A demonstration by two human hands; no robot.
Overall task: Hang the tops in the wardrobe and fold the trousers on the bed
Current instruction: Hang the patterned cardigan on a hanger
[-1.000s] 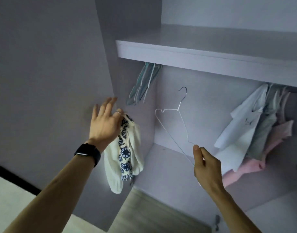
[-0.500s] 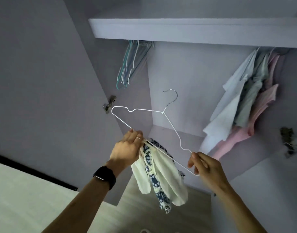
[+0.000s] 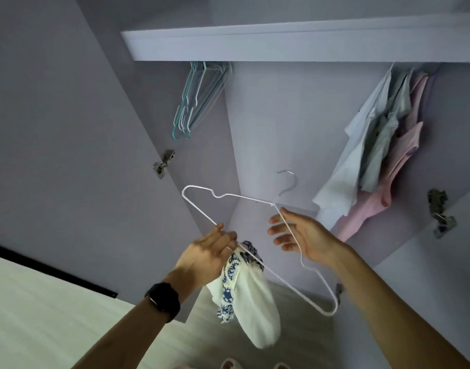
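A white wire hanger point(image 3: 202, 211) with a metal hook floats in front of the open wardrobe. My left hand point(image 3: 209, 254) pinches its lower bar and also holds a cream top with blue pattern point(image 3: 247, 291), which dangles below. My right hand point(image 3: 300, 235) is spread with relaxed fingers; the hanger's right arm runs across its palm. No trousers or bed are in view.
Several empty hangers point(image 3: 199, 99) hang at the rail's left end under the shelf point(image 3: 281, 46). Several hung tops point(image 3: 374, 158), white, grey and pink, fill the right side. The left wardrobe door point(image 3: 68, 129) stands open. Door hinges point(image 3: 163, 163) sit on both sides.
My right hand let go of the hanger's lower corner and moved up, fingers spread along its right arm. The hanger tilted lower, and my left hand kept its hold on bar and top.
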